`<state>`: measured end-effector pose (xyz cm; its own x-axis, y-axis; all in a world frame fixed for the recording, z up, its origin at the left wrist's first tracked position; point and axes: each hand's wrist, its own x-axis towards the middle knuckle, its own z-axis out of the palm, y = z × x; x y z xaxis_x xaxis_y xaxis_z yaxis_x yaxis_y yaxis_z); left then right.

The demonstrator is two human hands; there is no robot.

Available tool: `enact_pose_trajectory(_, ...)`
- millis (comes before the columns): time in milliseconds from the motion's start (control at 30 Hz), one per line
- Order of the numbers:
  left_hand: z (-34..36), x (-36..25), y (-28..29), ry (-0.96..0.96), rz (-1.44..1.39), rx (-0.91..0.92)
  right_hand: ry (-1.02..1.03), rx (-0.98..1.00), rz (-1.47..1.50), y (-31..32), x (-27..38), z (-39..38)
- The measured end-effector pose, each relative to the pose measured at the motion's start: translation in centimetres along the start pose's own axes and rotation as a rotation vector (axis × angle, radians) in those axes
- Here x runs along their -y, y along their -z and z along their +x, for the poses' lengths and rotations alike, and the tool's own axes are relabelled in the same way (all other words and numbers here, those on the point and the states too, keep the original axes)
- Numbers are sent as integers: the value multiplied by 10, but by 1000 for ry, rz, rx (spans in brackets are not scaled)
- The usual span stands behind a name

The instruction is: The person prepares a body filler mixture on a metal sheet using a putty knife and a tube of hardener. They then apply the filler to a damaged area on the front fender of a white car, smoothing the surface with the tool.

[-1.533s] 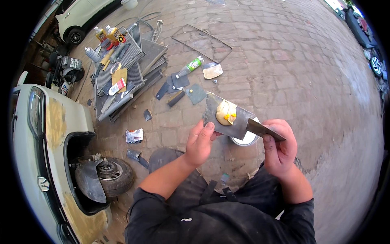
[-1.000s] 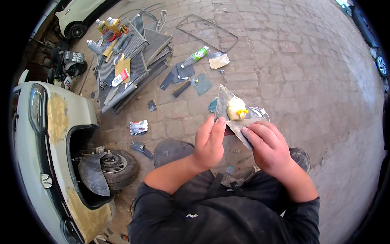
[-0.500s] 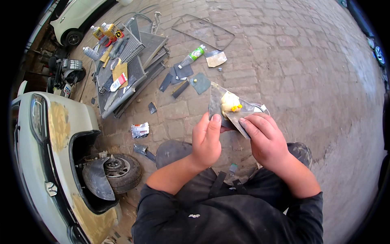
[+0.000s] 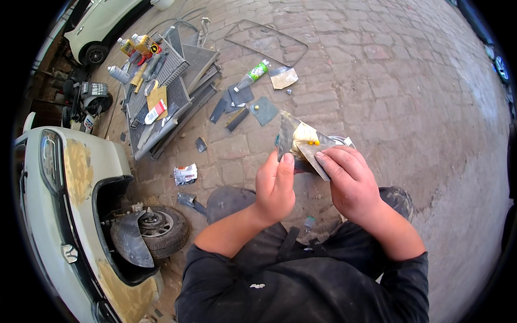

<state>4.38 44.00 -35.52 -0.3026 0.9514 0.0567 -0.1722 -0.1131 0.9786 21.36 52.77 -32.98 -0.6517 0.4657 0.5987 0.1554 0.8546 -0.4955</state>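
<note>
In front of me my left hand (image 4: pixel 276 185) grips a flat grey mixing plate (image 4: pixel 287 132), thumb on top. A mound of cream filler paste (image 4: pixel 305 132) sits on the plate, with small dabs of bright yellow paste (image 4: pixel 314 143) at its near edge. My right hand (image 4: pixel 353 180) is closed on a thin grey spreader (image 4: pixel 313 158), its blade pressed against the near side of the paste. Behind the right fingers shows part of a round metal rim (image 4: pixel 344 141); the rest of it is hidden.
At left stands a car body (image 4: pixel 86 188) with sanded tan patches and a wheel (image 4: pixel 164 229) in its open arch. Stacked radiators (image 4: pixel 188 81) carry bottles and tools. A green-labelled bottle (image 4: pixel 253 74), sanding sheets (image 4: pixel 264 111) and a wrapper (image 4: pixel 186 174) lie on the paving.
The spreader has shifted slightly left and up, into the paste. The cream mound looks flatter, and the yellow dabs are smeared and partly covered. Both hands still hold the same things.
</note>
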Motion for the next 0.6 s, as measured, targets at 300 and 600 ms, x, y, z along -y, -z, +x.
enact_pose_trajectory(300, -3, 7, 1, -116, 244, -36, 5, -17, 6, 3, -3, -1)
enact_pose_trajectory(600, -9, -1, -4, -296, 434, -44, 52, -167, -60, 7, 1, -5)
